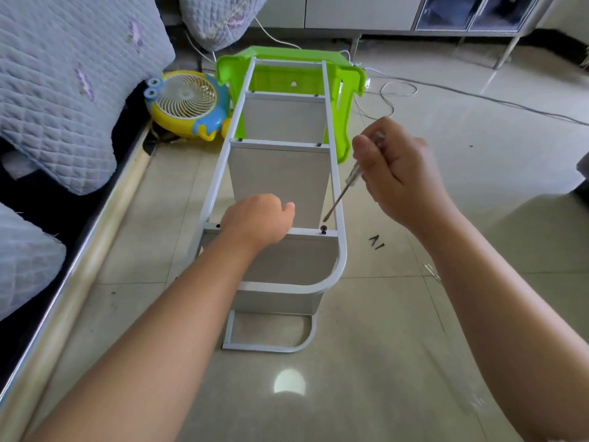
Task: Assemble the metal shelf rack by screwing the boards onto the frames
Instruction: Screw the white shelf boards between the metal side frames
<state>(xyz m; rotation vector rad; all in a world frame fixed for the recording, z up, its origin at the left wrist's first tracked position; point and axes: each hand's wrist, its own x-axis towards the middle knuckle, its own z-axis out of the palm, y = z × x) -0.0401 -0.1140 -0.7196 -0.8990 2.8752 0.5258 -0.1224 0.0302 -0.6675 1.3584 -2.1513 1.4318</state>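
The metal rack [280,173] lies on its side on the floor [414,314], with its far end against a green stool [347,90]. Three boards stand between its two white frames.

The left hand [258,218] grips the top bar of the nearest board [287,260], fingers curled over it. The right hand [395,167] is clamped round the handle of a screwdriver [342,193], up and to the right of the rack. The tip sits on a black screw [324,230] at the right end of that bar.

The screwdriver leans quite a lot. If it is pushed while tilted, the tip could slip off the screw and scratch the frame or poke the left hand, which is near. The rack could also wobble if the left hand lets go, because it only stands on a thin frame.

A few spare screws [377,243] lie loose on the floor, just right of the rack. They could roll away or get stepped on. No box or bowl holds them.
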